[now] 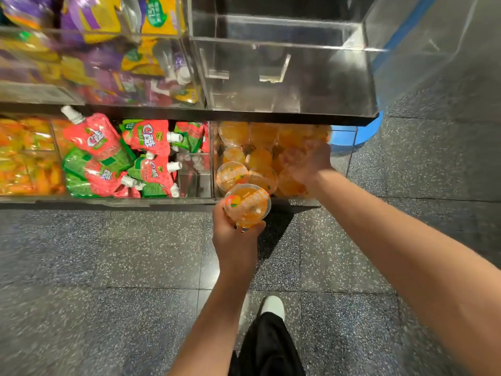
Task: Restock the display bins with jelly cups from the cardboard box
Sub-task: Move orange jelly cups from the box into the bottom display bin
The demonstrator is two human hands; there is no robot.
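Orange jelly cup (247, 205), clear plastic with printed fruit lid, held in left hand (235, 234); fingers curled under and around base, lid facing up, cup positioned just outside front edge of lower right display bin (342, 158).
Right hand (307, 165) reached inside that same bin, palm down among heaped orange jelly cups (249, 154); fingers blurred and partly merged with orange contents, so grasp could not be told.
Bin: clear acrylic, bottom tier, well filled with orange cups lying at mixed angles, several lids facing forward.
Adjacent bin to left: red and green spouted pouches (119, 156) with white caps, piled loosely.
Further left: yellow-orange packets (27, 158), blurred.
Upper tier, right: clear acrylic bin (284, 66), dark inside, contents not discernible.
Upper tier, left: purple and yellow pouches (89, 36), blurred.
Floor: dark speckled tiles (95, 253).
Below: black trouser leg (268, 346) and white shoe (273, 306) between forearms.
Blue rounded fixture (349, 135) visible beyond right end of shelf.
Cardboard box not in view.
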